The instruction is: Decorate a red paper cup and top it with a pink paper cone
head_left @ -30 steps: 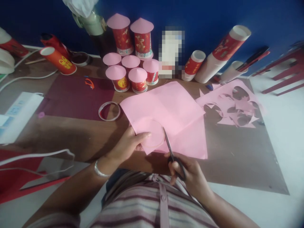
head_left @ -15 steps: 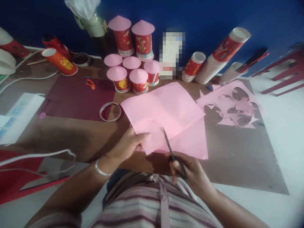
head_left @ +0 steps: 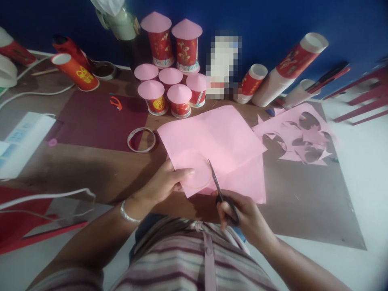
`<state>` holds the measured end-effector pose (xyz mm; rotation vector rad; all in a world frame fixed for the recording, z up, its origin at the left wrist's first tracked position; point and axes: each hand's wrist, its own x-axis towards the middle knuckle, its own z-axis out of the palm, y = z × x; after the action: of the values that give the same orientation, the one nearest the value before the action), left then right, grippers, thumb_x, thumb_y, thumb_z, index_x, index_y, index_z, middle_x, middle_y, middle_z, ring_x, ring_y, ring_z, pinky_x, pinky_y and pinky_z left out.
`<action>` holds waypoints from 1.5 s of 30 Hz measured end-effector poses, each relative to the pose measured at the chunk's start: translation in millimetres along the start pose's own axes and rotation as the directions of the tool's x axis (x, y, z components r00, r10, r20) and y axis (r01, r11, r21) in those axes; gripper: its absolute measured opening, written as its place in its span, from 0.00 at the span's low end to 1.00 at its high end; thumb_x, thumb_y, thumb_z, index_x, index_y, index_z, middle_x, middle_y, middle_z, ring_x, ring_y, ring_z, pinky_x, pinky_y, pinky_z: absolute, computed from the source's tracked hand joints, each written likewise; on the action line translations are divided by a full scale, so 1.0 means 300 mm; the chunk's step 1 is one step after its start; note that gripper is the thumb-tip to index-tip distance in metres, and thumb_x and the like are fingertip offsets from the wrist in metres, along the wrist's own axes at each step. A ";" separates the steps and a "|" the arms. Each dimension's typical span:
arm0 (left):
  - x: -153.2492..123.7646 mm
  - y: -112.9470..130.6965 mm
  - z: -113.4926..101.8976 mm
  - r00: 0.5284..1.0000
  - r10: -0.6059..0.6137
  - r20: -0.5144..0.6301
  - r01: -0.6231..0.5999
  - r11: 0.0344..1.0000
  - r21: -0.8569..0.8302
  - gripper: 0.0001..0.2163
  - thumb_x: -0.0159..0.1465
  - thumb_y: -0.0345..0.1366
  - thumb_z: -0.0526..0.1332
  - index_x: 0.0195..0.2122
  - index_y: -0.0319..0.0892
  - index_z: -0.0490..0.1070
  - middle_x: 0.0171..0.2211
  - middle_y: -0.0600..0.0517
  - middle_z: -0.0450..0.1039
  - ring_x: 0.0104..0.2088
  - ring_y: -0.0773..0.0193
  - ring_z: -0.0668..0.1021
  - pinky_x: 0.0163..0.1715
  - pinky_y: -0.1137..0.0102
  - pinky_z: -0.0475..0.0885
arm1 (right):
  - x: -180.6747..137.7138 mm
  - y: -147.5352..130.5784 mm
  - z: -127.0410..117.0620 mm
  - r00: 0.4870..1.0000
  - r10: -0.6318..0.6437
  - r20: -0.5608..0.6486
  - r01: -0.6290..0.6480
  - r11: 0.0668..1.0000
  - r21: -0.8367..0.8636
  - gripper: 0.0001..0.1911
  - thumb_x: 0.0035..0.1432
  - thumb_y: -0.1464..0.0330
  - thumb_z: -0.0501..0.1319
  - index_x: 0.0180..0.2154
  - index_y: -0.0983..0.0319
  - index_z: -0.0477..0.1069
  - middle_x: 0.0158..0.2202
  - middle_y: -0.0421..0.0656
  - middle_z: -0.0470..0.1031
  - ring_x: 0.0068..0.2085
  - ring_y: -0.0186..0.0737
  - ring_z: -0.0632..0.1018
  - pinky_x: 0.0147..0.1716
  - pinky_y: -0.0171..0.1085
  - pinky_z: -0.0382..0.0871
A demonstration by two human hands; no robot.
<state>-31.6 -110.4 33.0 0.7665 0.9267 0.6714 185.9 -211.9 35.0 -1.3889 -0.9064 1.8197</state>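
Observation:
My left hand [head_left: 169, 178] pinches the near left corner of a pink paper sheet [head_left: 218, 133], thumb on top and fingers underneath. A circle outline is drawn on that corner, beside my thumb. My right hand [head_left: 239, 210] is closed around the black handles of a pair of scissors [head_left: 218, 186]. The scissors' blades lie at the right edge of the drawn circle and look nearly closed. Under the held sheet, another pink sheet [head_left: 248, 184] rests on the table.
Several red paper cups with pink cone roofs [head_left: 157, 38] stand at the back. A tape roll [head_left: 141, 140] lies left of the paper. Pink scraps with round holes [head_left: 291, 137] lie to the right. Stacked cups [head_left: 280, 68] lean by the blue wall, and orange scissors [head_left: 115, 103] lie at the left.
The view has shifted slightly. Both hands keep their grips on the paper and scissors, and the blades stay at the circle's right edge with hardly any movement.

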 end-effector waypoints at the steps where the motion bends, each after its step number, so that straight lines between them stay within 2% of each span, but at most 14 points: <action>1: 0.001 -0.001 -0.002 1.000 -0.001 0.007 0.001 1.000 0.003 0.16 0.57 0.40 0.71 0.43 0.36 0.76 0.23 0.56 0.69 0.18 0.76 0.64 0.14 0.79 0.57 | 0.001 0.000 -0.001 1.000 -0.001 0.001 0.001 1.000 0.002 0.26 0.60 0.49 0.68 0.46 0.65 0.77 0.23 0.37 0.71 0.21 0.32 0.75 0.23 0.32 0.68; 16: 0.001 0.004 -0.004 1.000 -0.012 0.011 0.012 0.999 0.030 0.16 0.58 0.41 0.71 0.42 0.36 0.77 0.22 0.56 0.66 0.18 0.76 0.62 0.15 0.79 0.55 | -0.002 -0.006 -0.023 0.999 -0.022 0.040 0.024 0.998 -0.062 0.23 0.62 0.50 0.66 0.43 0.64 0.77 0.23 0.37 0.70 0.21 0.33 0.75 0.24 0.33 0.68; 20: 0.001 0.004 -0.004 1.000 -0.015 0.023 0.014 0.999 0.034 0.16 0.59 0.40 0.70 0.45 0.36 0.77 0.22 0.56 0.66 0.18 0.76 0.62 0.15 0.79 0.54 | -0.003 -0.003 -0.023 0.999 -0.033 0.041 0.036 0.997 -0.075 0.25 0.63 0.49 0.65 0.44 0.65 0.77 0.22 0.37 0.71 0.21 0.33 0.74 0.25 0.34 0.68; 26: 0.003 0.005 -0.004 1.000 -0.017 0.020 0.016 1.000 0.023 0.16 0.57 0.40 0.71 0.43 0.36 0.77 0.22 0.56 0.66 0.17 0.76 0.61 0.14 0.80 0.53 | 0.000 -0.007 -0.022 0.999 -0.008 0.033 0.011 0.997 -0.080 0.26 0.61 0.47 0.65 0.43 0.65 0.77 0.22 0.37 0.70 0.20 0.33 0.73 0.24 0.34 0.68; 35: 0.005 0.008 -0.008 0.999 -0.011 0.047 0.011 1.000 -0.004 0.14 0.58 0.40 0.71 0.40 0.37 0.75 0.21 0.57 0.65 0.17 0.77 0.62 0.13 0.80 0.54 | 0.001 -0.013 -0.027 1.000 0.002 0.028 -0.001 1.000 -0.020 0.24 0.60 0.50 0.67 0.44 0.65 0.78 0.22 0.36 0.69 0.19 0.32 0.74 0.22 0.32 0.67; 40: 0.003 0.008 -0.011 0.998 -0.014 0.062 0.015 1.000 -0.017 0.13 0.58 0.40 0.71 0.38 0.37 0.74 0.20 0.59 0.62 0.16 0.78 0.59 0.13 0.80 0.52 | -0.003 -0.010 -0.035 0.999 0.009 0.033 -0.008 1.000 -0.023 0.23 0.61 0.51 0.67 0.44 0.65 0.77 0.22 0.37 0.69 0.20 0.32 0.75 0.21 0.31 0.67; 45: 0.005 0.012 -0.013 0.998 -0.044 0.049 0.044 0.999 -0.019 0.15 0.57 0.40 0.71 0.40 0.35 0.74 0.22 0.57 0.66 0.17 0.77 0.62 0.14 0.80 0.54 | 0.002 -0.006 -0.039 0.998 0.000 0.067 0.001 1.000 -0.002 0.20 0.63 0.53 0.67 0.39 0.65 0.76 0.23 0.36 0.68 0.20 0.29 0.74 0.20 0.28 0.64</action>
<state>-35.1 -106.3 33.8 0.7397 0.8885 0.6200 197.4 -209.0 34.0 -1.3355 -0.9430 1.8756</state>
